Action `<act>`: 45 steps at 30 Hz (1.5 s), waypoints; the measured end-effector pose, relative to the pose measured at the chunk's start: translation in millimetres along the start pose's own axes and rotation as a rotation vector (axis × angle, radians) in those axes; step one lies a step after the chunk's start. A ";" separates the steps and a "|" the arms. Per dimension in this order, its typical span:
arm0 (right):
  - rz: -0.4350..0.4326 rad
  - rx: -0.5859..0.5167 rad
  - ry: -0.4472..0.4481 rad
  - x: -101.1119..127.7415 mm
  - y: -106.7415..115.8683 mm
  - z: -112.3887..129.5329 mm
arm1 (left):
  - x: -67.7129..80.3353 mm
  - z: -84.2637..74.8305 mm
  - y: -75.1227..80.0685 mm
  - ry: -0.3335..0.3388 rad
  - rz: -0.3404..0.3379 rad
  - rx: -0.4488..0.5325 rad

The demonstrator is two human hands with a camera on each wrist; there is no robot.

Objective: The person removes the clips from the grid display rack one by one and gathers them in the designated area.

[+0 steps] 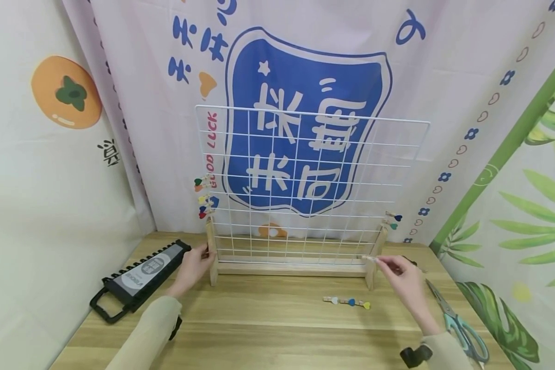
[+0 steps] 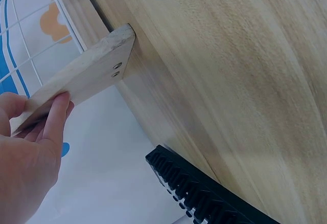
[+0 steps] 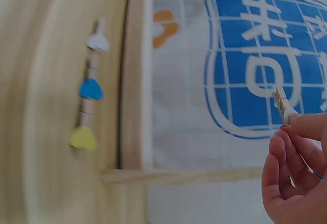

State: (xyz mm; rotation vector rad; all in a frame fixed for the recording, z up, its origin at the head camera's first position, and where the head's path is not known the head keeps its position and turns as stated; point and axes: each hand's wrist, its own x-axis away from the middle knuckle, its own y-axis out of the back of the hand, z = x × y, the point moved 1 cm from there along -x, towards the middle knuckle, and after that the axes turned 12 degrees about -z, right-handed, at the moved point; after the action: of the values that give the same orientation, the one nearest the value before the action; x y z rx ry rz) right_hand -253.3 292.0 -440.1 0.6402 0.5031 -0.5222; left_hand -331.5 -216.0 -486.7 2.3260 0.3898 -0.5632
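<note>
A white wire grid panel (image 1: pixel 314 114) stands upright in a wooden stand (image 1: pixel 291 269). At the left, my left hand (image 1: pixel 195 268) grips the stand's left post (image 2: pixel 97 65) between thumb and fingers. My right hand (image 1: pixel 403 282) pinches a small wooden clothespin (image 3: pixel 280 103) with a white heart, beside the stand's right post. Whether it touches a wire cannot be told. Several heart clothespins (image 1: pixel 203 200) sit on the grid's left edge, and a navy and a teal one (image 1: pixel 392 225) on its right edge. Three more, with white, blue (image 1: pixel 351 302) and yellow hearts, lie in a row on the table.
A black toothed plastic rack (image 1: pixel 143 275) with a handle lies left of the stand. Teal-handled scissors (image 1: pixel 464 331) lie at the right, near my right forearm. A printed curtain (image 1: pixel 166 154) hangs close behind the grid. A dark object, partly hidden, lies behind my right hand.
</note>
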 end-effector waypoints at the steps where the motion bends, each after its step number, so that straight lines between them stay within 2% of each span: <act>1: 0.017 -0.003 -0.003 5.1 -4.1 -0.8 | 0.0 0.2 0.0 0.000 0.000 0.000; 5: 0.089 0.002 0.001 26.7 -20.0 -3.2 | 0.0 0.5 -0.1 -0.001 0.001 0.005; 12: 0.203 -0.021 -0.051 60.8 -45.1 -9.6 | -0.4 -0.6 1.0 0.003 0.004 0.009; 19: 0.255 -0.013 0.079 80.1 -61.4 -18.4 | 0.5 0.7 1.5 -0.002 0.000 0.007; 23: 0.304 -0.001 0.110 84.7 -67.0 -19.8 | 1.1 1.0 1.7 0.005 0.000 0.009; 30: 0.357 0.037 0.054 86.2 -73.0 -18.9 | 1.2 1.5 1.2 0.021 0.007 0.012; 45: 0.360 0.099 0.141 86.9 -79.0 -22.3 | -0.6 0.6 0.0 0.004 -0.002 0.018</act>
State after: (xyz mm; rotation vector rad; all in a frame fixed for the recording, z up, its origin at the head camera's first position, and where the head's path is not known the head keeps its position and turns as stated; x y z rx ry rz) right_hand -240.5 227.1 -539.7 0.8455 0.4830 -0.1630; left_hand -332.2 -216.5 -486.8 2.3442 0.3903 -0.5653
